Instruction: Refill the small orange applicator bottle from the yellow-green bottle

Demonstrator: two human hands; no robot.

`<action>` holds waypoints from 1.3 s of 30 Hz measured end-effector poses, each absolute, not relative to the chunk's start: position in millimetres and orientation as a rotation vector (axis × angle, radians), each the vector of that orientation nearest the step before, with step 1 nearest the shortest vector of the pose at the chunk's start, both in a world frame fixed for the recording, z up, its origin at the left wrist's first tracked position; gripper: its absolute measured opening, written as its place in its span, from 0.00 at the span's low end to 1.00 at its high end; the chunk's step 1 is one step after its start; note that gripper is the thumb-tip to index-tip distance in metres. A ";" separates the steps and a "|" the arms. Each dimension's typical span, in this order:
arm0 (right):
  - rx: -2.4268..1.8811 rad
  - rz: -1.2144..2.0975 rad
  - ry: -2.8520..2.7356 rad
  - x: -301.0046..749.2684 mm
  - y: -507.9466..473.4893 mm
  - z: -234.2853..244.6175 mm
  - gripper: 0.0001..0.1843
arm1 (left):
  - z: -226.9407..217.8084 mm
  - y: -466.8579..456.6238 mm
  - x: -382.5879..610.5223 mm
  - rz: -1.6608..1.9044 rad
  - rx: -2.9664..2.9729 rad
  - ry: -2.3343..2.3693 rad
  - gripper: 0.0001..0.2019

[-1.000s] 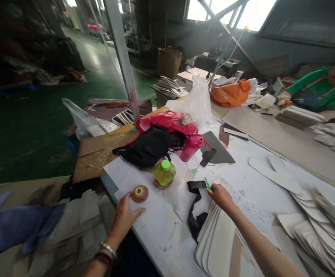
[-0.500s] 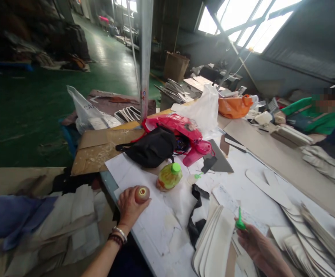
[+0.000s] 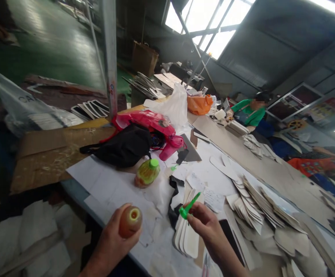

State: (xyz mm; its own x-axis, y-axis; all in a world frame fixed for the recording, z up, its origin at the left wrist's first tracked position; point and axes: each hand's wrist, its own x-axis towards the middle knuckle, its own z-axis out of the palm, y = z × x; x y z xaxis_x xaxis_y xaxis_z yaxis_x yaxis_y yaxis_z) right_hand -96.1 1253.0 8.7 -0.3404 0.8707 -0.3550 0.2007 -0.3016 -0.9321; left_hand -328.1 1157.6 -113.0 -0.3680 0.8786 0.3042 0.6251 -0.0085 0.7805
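My left hand (image 3: 114, 238) is wrapped round an uncapped amber bottle (image 3: 127, 226), its round mouth facing up toward me. In my right hand (image 3: 204, 221) a green nozzle cap (image 3: 189, 207) is pinched between thumb and fingers, its thin tip slanting up to the right. The cap and the bottle are apart. Beyond the bottle, a yellowish bottle with a green lid (image 3: 147, 173) leans on the white paper (image 3: 104, 184). A stack of pale cut pieces (image 3: 188, 240) lies below my right hand, with a black strip (image 3: 173, 200) beside it.
A black bag (image 3: 124, 146), a red bag (image 3: 147, 117) and a pink bottle (image 3: 171, 147) lie at the table's far side. More pale pieces (image 3: 259, 211) are piled on the right. A metal post (image 3: 111, 57) rises behind. A co-worker in green (image 3: 250, 111) sits farther off.
The view has swung to the right. My right hand has come closer to my left, bringing the green nozzle cap nearer the amber bottle. The left hand still grips that bottle, now seen closer.
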 end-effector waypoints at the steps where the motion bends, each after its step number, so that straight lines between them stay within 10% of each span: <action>1: -1.348 1.628 -1.547 -101.3 1249.1 15.7 0.16 | -97.7 1158.5 -320.9 1.337 1.578 1.919 0.24; 18: -0.712 0.916 -2.272 -105.9 1253.8 68.8 0.12 | -1.0 1181.3 -255.6 1.210 1.265 1.481 0.22; 39: -0.943 1.356 -2.282 -64.4 1281.1 114.2 0.13 | 59.7 1197.9 -273.7 0.903 1.122 0.904 0.19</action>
State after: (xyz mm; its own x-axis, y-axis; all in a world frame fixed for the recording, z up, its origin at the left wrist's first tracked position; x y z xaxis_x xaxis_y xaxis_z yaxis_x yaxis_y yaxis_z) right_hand -64.4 1281.1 114.2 -0.7296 0.6816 -0.0553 0.3746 0.3308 -0.8662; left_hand -273.7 1197.9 59.7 0.3626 0.9227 -0.1311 -0.1306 0.1896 0.9731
